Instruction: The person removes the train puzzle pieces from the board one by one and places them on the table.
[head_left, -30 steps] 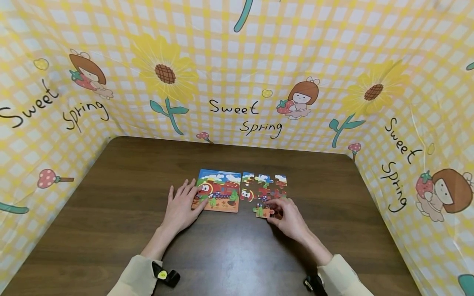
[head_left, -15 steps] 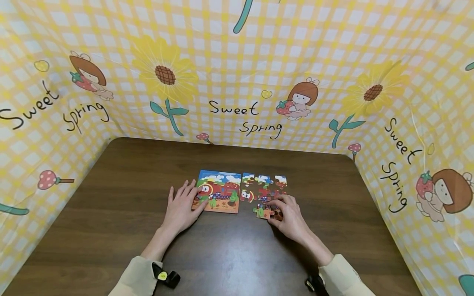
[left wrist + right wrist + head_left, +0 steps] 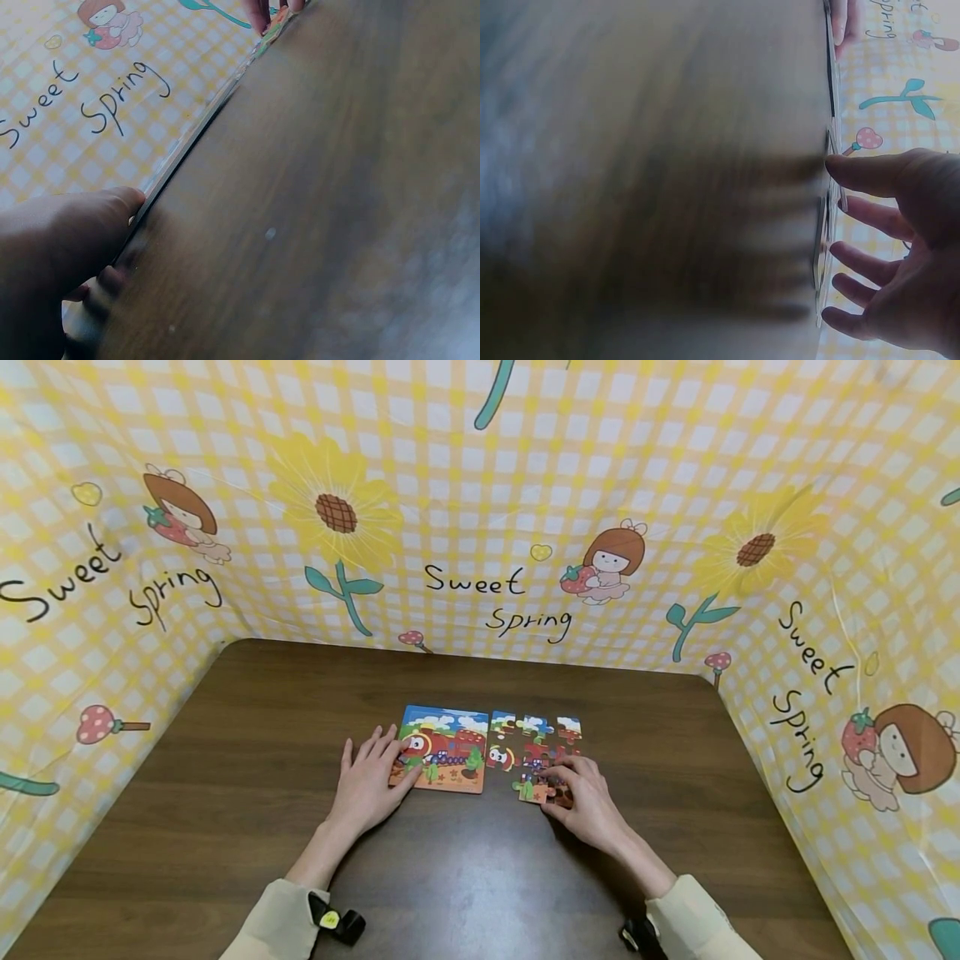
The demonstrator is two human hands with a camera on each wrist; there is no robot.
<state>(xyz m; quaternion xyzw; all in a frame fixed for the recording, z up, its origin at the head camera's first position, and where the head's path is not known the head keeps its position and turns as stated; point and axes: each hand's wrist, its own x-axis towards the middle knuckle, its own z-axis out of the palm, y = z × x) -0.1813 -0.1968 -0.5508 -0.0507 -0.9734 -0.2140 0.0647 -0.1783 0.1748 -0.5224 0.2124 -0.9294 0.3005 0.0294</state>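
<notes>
My left hand (image 3: 367, 787) rests at the left side of a flat puzzle board (image 3: 452, 745) with a red train picture. Its fingers are spread over the board's left part, and its thumb (image 3: 112, 206) touches the near edge. Right of the board, my right hand (image 3: 588, 802) pinches an orange-and-green puzzle piece (image 3: 531, 790) between thumb and index finger. In the right wrist view that piece (image 3: 836, 150) stands slightly tilted against the others. A dark brown and orange piece (image 3: 561, 793) shows beneath the fingers, partly hidden.
Several puzzle pieces lie in loose rows beside the board, among them a white-and-red face piece (image 3: 501, 757) and a cloud piece (image 3: 568, 727). A yellow checked cloth (image 3: 480, 527) walls the brown table (image 3: 465, 877) at the back and both sides.
The right hand and its puzzle piece have shifted very slightly right, and the brown piece beneath the fingers shows more. My left hand stays on the board.
</notes>
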